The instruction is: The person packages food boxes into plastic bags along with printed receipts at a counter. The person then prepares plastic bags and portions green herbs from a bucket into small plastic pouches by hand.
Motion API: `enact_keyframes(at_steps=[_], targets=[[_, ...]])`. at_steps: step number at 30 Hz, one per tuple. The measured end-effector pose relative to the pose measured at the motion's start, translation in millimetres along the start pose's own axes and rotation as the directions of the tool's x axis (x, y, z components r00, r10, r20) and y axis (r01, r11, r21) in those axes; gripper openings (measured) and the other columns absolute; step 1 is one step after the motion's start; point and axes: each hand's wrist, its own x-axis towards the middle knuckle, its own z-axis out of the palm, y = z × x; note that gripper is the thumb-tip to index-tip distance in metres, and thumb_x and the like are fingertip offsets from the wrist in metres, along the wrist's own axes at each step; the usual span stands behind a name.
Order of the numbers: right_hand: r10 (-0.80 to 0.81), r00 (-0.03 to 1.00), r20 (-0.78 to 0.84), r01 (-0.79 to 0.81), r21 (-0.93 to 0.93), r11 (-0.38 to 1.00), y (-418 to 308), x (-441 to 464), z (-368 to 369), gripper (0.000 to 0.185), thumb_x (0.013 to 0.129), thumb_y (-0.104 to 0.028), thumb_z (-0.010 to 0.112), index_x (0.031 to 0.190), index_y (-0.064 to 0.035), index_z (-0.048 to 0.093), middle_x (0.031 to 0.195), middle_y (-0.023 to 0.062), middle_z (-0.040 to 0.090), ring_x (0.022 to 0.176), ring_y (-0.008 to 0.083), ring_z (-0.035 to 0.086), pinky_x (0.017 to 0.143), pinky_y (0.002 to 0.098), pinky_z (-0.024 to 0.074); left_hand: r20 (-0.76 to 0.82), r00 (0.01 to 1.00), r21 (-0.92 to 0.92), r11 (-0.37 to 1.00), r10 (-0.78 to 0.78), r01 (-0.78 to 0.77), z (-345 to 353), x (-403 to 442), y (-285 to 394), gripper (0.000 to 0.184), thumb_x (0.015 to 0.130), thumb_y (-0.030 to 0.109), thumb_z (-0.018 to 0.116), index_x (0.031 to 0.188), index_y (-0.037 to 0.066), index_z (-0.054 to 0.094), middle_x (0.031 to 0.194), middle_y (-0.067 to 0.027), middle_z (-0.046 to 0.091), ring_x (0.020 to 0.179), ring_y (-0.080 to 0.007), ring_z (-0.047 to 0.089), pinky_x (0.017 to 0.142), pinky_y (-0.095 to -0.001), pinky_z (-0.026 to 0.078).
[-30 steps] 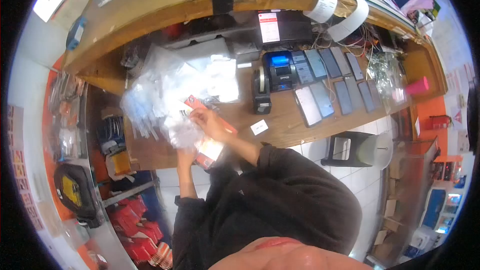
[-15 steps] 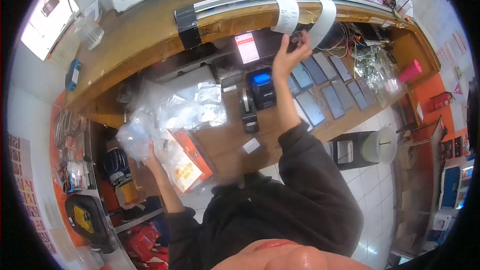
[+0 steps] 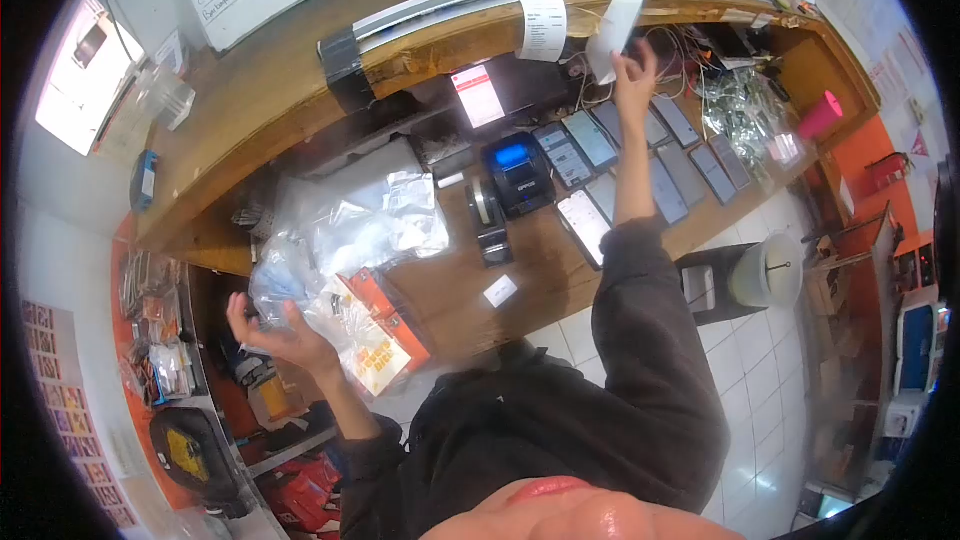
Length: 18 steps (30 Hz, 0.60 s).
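Observation:
My right hand is raised at the shelf edge, thumb and finger closed at the lower end of a hanging white paper strip. Left of it hangs a printed receipt. At the left end of the desk, my left hand is open with fingers spread, beside crumpled clear plastic bags. An orange and cream printed packet lies under clear plastic just right of that hand. Several smartphones lie in rows below my right hand.
A black receipt printer and a tape dispenser stand mid-desk, near a small white card. A lit phone screen leans under the shelf. A pink cup is at the right, with a whitish bin below.
My left hand has come away from the plastic bag and spread its fingers, shifting down. My right hand has moved right to the second paper strip, whose lower end is now pulled in.

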Motion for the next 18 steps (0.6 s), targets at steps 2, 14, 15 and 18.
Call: enact_keyframes(at_steps=[2,14,15,18], targets=[[0.048,0.999,-0.010,-0.048,0.000,0.999,1,-14,-8,0.039,0.086,-0.016,0.065,0.116,0.0018,0.051,0.093,0.0086,0.063,0.088,0.0131,0.057,0.083,0.0259,0.0405,0.125,0.992,-0.056,0.998,0.000,0.007,7,-9,-1,0.042,0.083,0.014,0.060,0.119,0.001,0.044,0.124,-0.0138,0.047,0.116,-0.0270,0.043,0.100,-0.0419,0.029],[0.497,0.663,0.560,-0.439,-0.247,0.864,-136,-239,24,0.007,0.085,-0.005,0.063,0.085,-0.0021,0.057,0.079,-0.0016,0.058,0.072,0.0041,0.051,0.064,0.0192,0.0394,0.897,0.418,-0.345,0.364,-0.146,0.865,83,-54,71,0.033,0.091,0.014,0.056,0.117,-0.006,0.054,0.109,-0.0121,0.063,0.102,-0.0155,0.058,0.090,-0.0268,0.043],[0.499,0.650,0.574,-0.442,-0.250,0.862,-136,-244,24,0.007,0.085,-0.005,0.063,0.085,-0.0021,0.057,0.079,-0.0016,0.058,0.072,0.0041,0.051,0.064,0.0192,0.0394,0.862,0.450,-0.385,0.278,-0.233,0.880,85,-54,70,0.034,0.089,0.011,0.059,0.118,-0.006,0.053,0.107,-0.0128,0.064,0.100,-0.0147,0.059,0.088,-0.0254,0.044],[0.436,0.635,0.637,-0.393,-0.220,0.893,-131,-261,21,0.009,0.086,-0.009,0.063,0.087,-0.0021,0.057,0.080,-0.0003,0.057,0.071,0.0045,0.051,0.062,0.0195,0.0398,0.783,0.513,-0.429,0.292,-0.350,0.855,80,-44,67,0.035,0.085,0.007,0.064,0.117,-0.005,0.054,0.104,-0.0124,0.064,0.096,-0.0128,0.059,0.082,-0.0225,0.046]])
